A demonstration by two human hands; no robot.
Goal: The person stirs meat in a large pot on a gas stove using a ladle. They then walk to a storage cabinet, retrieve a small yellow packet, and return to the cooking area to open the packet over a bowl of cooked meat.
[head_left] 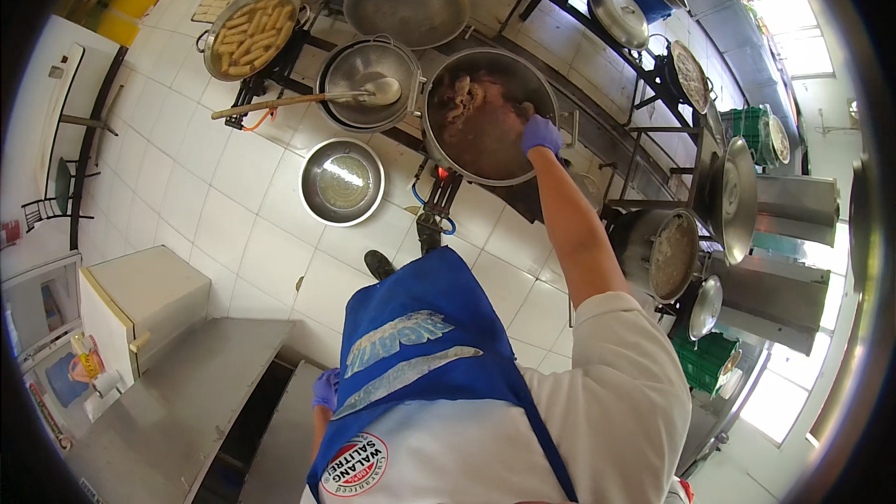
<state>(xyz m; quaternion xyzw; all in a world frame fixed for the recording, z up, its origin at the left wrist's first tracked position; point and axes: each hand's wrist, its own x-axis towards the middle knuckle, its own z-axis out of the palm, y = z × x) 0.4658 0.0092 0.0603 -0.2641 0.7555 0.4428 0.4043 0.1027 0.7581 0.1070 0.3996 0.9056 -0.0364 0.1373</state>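
Observation:
My right hand (pixel 541 135), in a purple glove, is closed at the right side of a large steel pot (pixel 439 145). What its fingers hold is hidden; something dark shows just past them, over the pot. Brown, steaming liquid fills the pot, and a clump of meat (pixel 464 98) rises from it on the left. Low by my blue apron (pixel 420 317), my left hand (pixel 326 389) hangs in a matching glove, its fingers mostly hidden. Left of the pot, a ladle (pixel 378 91) with a long wooden handle lies across a metal colander (pixel 359 65).
A steel basin (pixel 342 217) of liquid stands on the tiled floor (pixel 261 215). A flame (pixel 442 172) glows under the pot. Farther left, a wok (pixel 217 42) holds fried rolls, with a wide, shallow pan (pixel 406 6) beside it. More pots (pixel 658 252) stand along the right.

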